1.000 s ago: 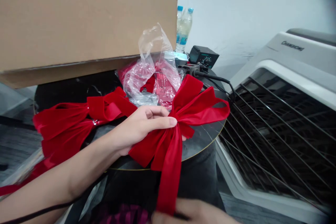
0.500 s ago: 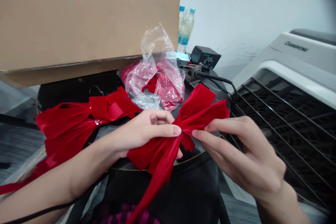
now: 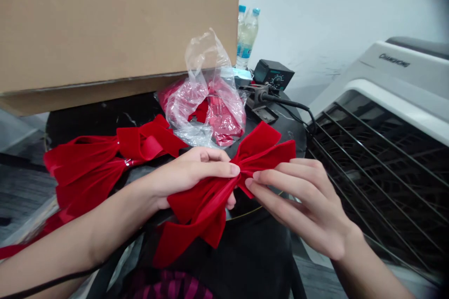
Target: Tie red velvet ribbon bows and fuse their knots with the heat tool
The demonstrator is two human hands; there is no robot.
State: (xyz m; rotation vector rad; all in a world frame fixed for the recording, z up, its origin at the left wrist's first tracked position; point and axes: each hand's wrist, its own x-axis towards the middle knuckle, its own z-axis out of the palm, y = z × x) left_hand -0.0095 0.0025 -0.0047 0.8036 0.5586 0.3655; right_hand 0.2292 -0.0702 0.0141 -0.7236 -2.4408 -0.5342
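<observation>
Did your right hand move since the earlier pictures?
Yes: the right hand came up from the bottom edge, toward the black dial control box, and now touches the red velvet bow.

The velvet bow (image 3: 210, 196) under the left hand (image 3: 189, 173) and beside the right hand (image 3: 298, 201) is deep red. Left of them lies a matching red bow (image 3: 84, 163) on a black marble table (image 3: 105, 121) with pale veins and a gold rim. Below both hands shows magenta-and-black striped cloth (image 3: 171, 286).
</observation>
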